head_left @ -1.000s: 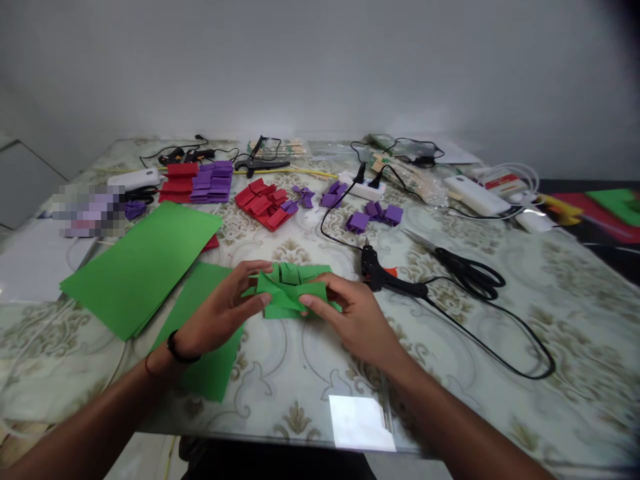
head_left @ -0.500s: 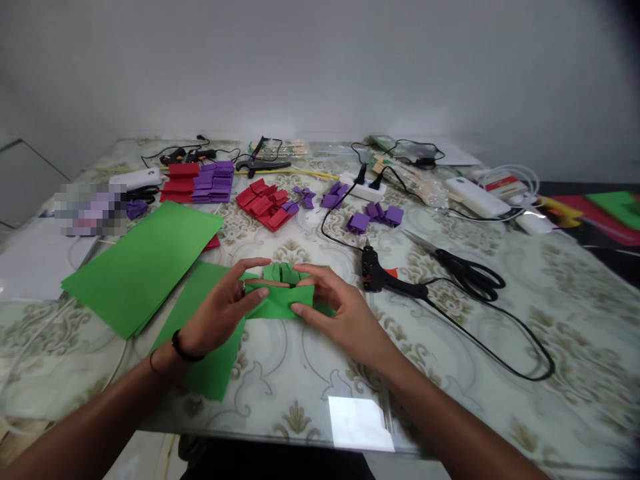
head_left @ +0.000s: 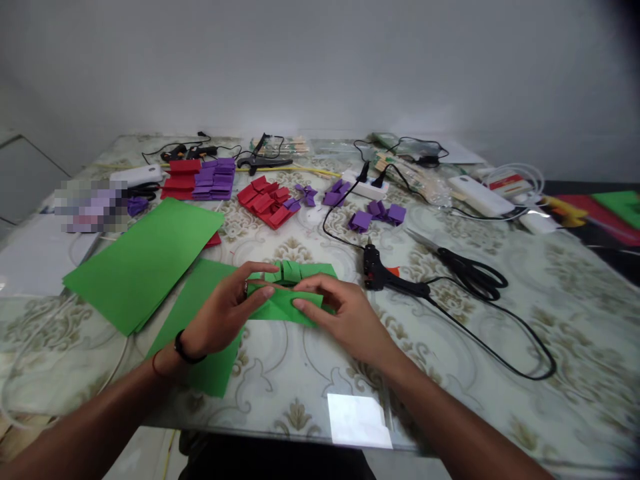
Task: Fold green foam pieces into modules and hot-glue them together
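A piece of green folded paper (head_left: 285, 308) is held between my two hands, just above the table. My left hand (head_left: 231, 303) grips its left part, thumb on the near face and fingers behind. My right hand (head_left: 345, 313) pinches the right part, thumb in front and fingers on the far side. Behind the near flap a pleated green strip (head_left: 295, 270) shows; whether both are one sheet I cannot tell. Under my left wrist lies a flat green sheet (head_left: 213, 373), and left of it a stack of green paper (head_left: 150, 263).
A black glue gun (head_left: 395, 280) and black-handled scissors (head_left: 467, 270) lie to the right, with a looping cord. Farther back are red folded papers (head_left: 265, 200), purple folded papers (head_left: 377, 215) and a white power strip (head_left: 367, 188). A white patch (head_left: 359, 420) lies near the front edge.
My right hand has shifted slightly right along the paper. More of the pleated green strip now shows behind my fingers. The left hand stays nearly in place.
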